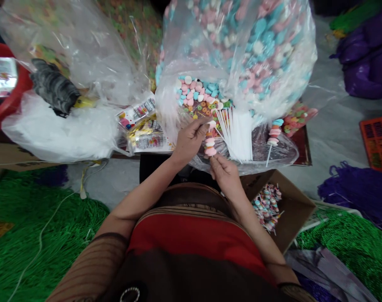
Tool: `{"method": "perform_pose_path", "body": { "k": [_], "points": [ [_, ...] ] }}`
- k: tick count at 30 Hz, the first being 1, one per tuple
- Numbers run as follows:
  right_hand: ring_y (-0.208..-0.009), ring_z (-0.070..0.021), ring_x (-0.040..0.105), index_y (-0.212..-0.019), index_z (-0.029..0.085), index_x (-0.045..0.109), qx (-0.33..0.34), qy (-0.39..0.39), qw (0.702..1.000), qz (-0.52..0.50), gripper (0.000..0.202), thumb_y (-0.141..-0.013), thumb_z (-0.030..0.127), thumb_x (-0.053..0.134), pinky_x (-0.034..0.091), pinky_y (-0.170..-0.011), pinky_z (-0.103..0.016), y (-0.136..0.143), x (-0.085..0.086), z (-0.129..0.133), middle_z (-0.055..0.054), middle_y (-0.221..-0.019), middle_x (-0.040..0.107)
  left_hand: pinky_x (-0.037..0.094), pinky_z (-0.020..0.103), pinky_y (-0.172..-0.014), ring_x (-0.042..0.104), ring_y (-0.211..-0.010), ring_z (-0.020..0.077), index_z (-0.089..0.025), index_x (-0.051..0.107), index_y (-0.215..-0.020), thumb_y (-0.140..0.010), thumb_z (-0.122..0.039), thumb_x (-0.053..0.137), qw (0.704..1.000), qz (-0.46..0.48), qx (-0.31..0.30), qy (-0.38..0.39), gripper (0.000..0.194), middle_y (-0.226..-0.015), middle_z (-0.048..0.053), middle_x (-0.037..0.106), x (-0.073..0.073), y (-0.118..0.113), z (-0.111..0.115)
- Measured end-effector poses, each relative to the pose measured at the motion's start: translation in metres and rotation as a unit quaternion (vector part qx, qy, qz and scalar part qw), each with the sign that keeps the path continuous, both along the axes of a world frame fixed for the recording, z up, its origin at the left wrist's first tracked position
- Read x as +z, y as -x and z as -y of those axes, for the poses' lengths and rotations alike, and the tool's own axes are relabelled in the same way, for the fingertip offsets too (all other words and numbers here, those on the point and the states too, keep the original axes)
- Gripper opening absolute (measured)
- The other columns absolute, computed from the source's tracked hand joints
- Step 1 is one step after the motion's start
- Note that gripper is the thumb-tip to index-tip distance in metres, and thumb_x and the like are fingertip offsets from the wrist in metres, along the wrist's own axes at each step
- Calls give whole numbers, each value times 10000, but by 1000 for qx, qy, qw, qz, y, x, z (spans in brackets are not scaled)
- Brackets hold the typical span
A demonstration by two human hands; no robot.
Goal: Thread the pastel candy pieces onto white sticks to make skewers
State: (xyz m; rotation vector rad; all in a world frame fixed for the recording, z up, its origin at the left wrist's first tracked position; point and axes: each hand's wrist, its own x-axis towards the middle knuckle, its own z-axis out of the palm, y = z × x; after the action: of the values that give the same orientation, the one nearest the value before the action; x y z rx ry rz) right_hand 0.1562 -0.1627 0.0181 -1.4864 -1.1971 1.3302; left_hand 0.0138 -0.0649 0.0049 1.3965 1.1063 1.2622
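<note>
A candy skewer (pixel 210 143) with pink, white and orange pieces stands upright between my hands at the table's front edge. My left hand (pixel 191 140) pinches the pale piece at its top. Below, my right hand (pixel 226 173) is closed around its lower end, where the fingers hide the stick. Just beyond lie loose pink, blue and white candies (pixel 195 90) and small coloured rings (pixel 206 108). White sticks (pixel 238 132) are fanned out to the right of the skewer. Another candy skewer (pixel 274 133) lies farther right on clear plastic.
Large clear bags of candies (pixel 263 46) stand at the back. Printed wrappers (pixel 147 134) and a bag of white material (pixel 61 130) are on the left. An open cardboard box (pixel 293 214) below right holds several wrapped skewers (pixel 268 205). Green strands (pixel 36 226) cover the floor at left.
</note>
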Motion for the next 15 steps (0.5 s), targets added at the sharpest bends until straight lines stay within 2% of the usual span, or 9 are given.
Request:
{"method": "perform_pose_path", "body": {
  "k": [3, 5, 10, 12, 15],
  "points": [
    [-488, -94, 344, -920, 184, 706, -25, -1, 999, -39, 444, -913, 623, 637, 285, -506, -257, -1, 0, -1, 73, -543, 405, 592, 367, -972, 726, -1104, 196, -286, 724, -1195, -993, -598, 587, 993, 93, -15, 64, 395, -1120, 28, 776, -2, -2, -6],
    [-489, -89, 337, -971, 178, 734, -40, 2, 997, -71, 455, -886, 621, 677, 275, -502, -254, -2, 1, -2, 74, -554, 413, 611, 375, -933, 729, -1129, 212, -291, 698, -1237, -1013, -614, 541, 985, 139, -45, 94, 423, -1114, 41, 768, 2, -3, -10],
    [-455, -79, 296, -989, 178, 753, -16, 48, 988, -143, 451, -881, 612, 689, 221, -479, -251, -1, 5, -4, 87, -507, 387, 624, 402, -921, 714, -1205, 259, -226, 699, -1092, -1022, -620, 511, 968, 183, -120, 126, 442, -1068, 72, 765, 21, -5, -14],
    [-445, -75, 286, -988, 178, 747, -11, 56, 986, -156, 458, -882, 620, 685, 203, -473, -249, 1, 6, -5, 92, -495, 383, 622, 414, -933, 711, -1221, 264, -223, 668, -1059, -1012, -582, 547, 957, 211, -137, 145, 382, -1075, 65, 762, 23, -6, -14],
    [-441, -74, 275, -986, 182, 743, -19, 58, 985, -162, 449, -875, 614, 693, 192, -464, -248, 4, 7, -5, 95, -493, 380, 624, 427, -917, 724, -1190, 268, -232, 639, -1082, -1008, -570, 552, 953, 212, -136, 168, 357, -1048, 54, 756, 18, -9, -13]
  ]
}}
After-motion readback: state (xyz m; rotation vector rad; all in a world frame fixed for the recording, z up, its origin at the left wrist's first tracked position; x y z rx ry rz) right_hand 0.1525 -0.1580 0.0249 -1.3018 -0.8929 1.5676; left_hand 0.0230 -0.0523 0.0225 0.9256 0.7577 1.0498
